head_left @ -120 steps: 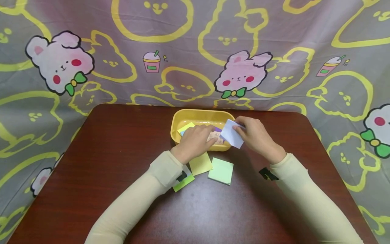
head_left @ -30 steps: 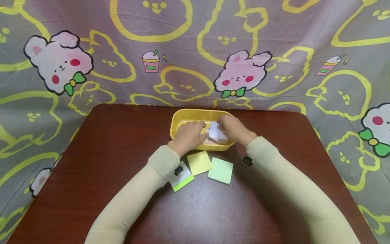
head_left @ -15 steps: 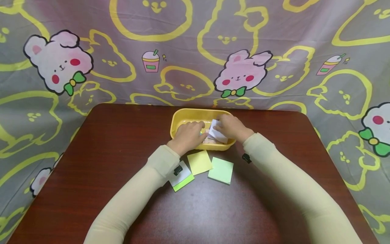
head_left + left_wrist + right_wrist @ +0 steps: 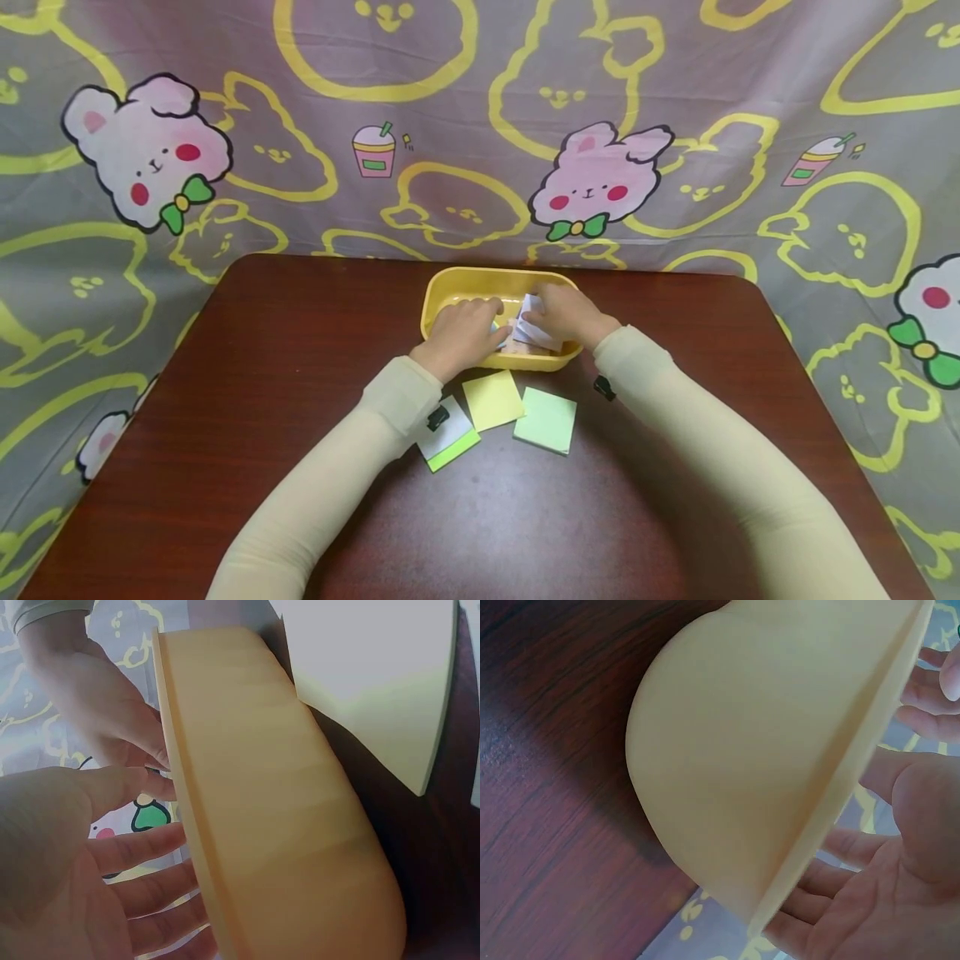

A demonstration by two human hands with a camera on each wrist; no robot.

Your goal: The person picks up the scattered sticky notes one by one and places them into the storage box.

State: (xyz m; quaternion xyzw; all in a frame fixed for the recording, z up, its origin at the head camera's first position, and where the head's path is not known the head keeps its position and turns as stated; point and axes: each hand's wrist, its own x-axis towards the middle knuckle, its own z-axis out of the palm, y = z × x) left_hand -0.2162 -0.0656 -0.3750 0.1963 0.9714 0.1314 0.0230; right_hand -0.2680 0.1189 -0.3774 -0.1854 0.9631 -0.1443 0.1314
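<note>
A yellow plastic basket (image 4: 498,281) stands near the back of the table and holds several sticky note pads. Over its right end reaches my right hand (image 4: 566,312), thumb and fingers pinching a white sticky note pad (image 4: 530,307) tilted inside. My left hand (image 4: 463,329) hangs over the front left rim, fingers loosely bent into the basket. Beside its thumb a bit of a blue and green pad (image 4: 497,333) shows. In the left wrist view the left fingers (image 4: 154,889) are spread, tips hidden behind the rim. The basket wall (image 4: 735,750) hides the right fingertips in the right wrist view.
In front of the basket lie a yellow pad (image 4: 493,402), a light green pad (image 4: 546,421) and a white pad with a bright green edge (image 4: 453,442). A patterned cloth (image 4: 450,108) hangs behind the dark wooden table (image 4: 495,533).
Four seconds ago my right hand held the white pad above the basket's right rim; it has since lowered it inside. Over the last second the pad has tilted slightly; my left hand stays nearly still.
</note>
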